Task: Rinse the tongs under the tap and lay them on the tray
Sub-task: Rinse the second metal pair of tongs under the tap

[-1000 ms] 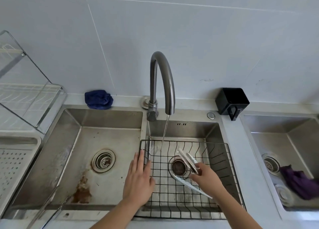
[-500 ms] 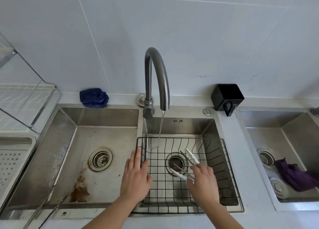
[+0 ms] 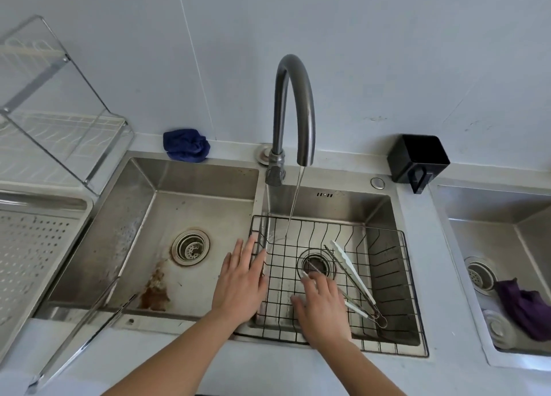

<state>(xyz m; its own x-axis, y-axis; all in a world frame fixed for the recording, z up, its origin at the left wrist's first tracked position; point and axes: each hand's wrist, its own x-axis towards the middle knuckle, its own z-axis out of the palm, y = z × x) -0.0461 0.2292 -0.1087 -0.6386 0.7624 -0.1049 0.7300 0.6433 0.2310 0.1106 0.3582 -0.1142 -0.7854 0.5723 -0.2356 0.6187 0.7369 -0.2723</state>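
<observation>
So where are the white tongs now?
Head view: the white tongs lie in the black wire basket, right of the drain, by the right hand.

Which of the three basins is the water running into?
The middle basin, the only one under the tap's stream; it holds the black wire rack.

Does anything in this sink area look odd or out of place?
Yes. A brown, rust-like stain marks the left basin beside its drain. The tap rinses nothing: the tongs lie in the wire basket, right of the stream.

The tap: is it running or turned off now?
On. A thin stream of water falls from the tap spout onto the wire basket in the sink.
</observation>
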